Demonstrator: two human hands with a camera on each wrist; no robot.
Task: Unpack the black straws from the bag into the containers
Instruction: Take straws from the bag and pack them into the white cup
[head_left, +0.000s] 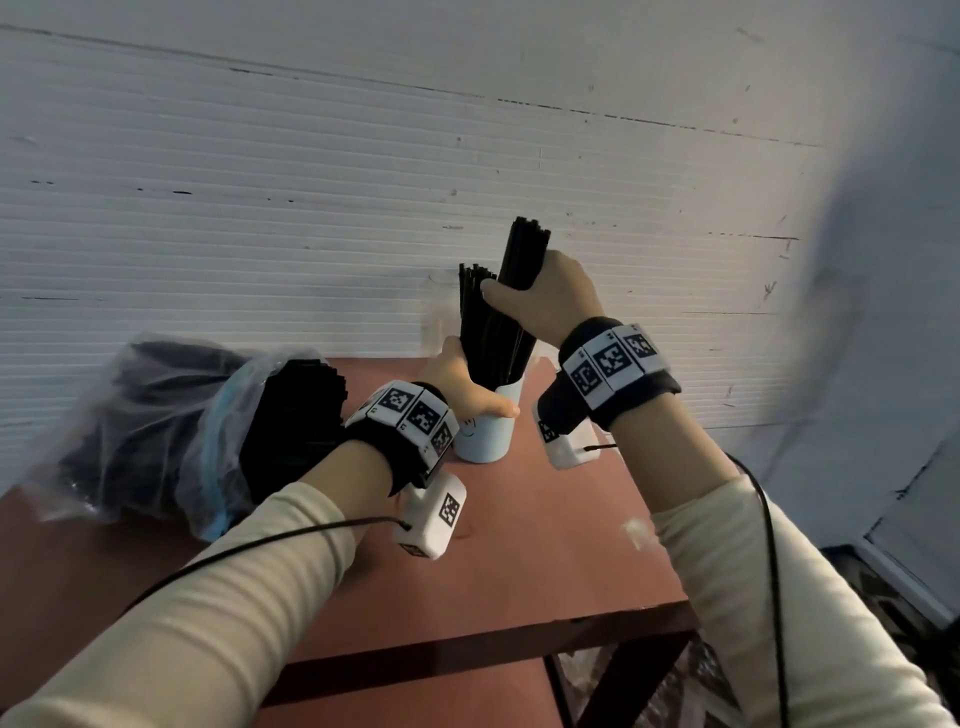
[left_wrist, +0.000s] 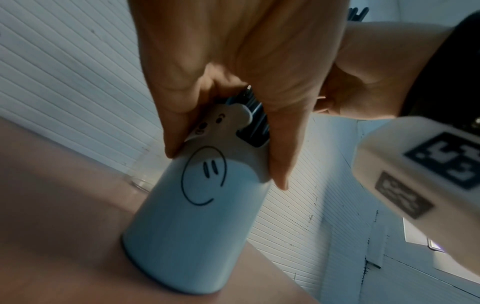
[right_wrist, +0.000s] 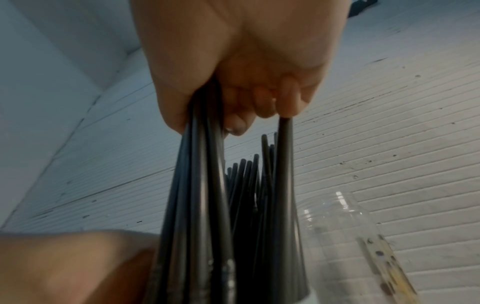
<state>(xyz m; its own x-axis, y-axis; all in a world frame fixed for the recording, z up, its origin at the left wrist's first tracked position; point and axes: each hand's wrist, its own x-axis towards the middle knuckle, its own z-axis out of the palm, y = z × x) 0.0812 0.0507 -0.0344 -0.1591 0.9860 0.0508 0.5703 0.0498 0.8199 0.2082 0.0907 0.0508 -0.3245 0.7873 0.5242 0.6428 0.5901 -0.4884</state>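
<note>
A pale cup (head_left: 485, 434) with a drawn smiley face (left_wrist: 202, 174) stands on the reddish table (head_left: 545, 545). My left hand (head_left: 470, 387) grips its rim from above, thumb and fingers on opposite sides (left_wrist: 226, 164). My right hand (head_left: 540, 301) holds a bundle of black straws (head_left: 524, 254) upright, its lower ends inside the cup beside other straws (head_left: 470, 312) standing there. In the right wrist view the fingers (right_wrist: 259, 102) curl round the bundle (right_wrist: 202, 195). The clear plastic bag (head_left: 156, 431) of black straws lies at the table's left.
A clear empty container (right_wrist: 345, 236) stands just behind the cup against the white ribbed wall (head_left: 311, 208); it shows faintly in the head view (head_left: 439, 312). The table's front edge (head_left: 493, 644) and right corner are near my forearms. A dark floor lies at the lower right.
</note>
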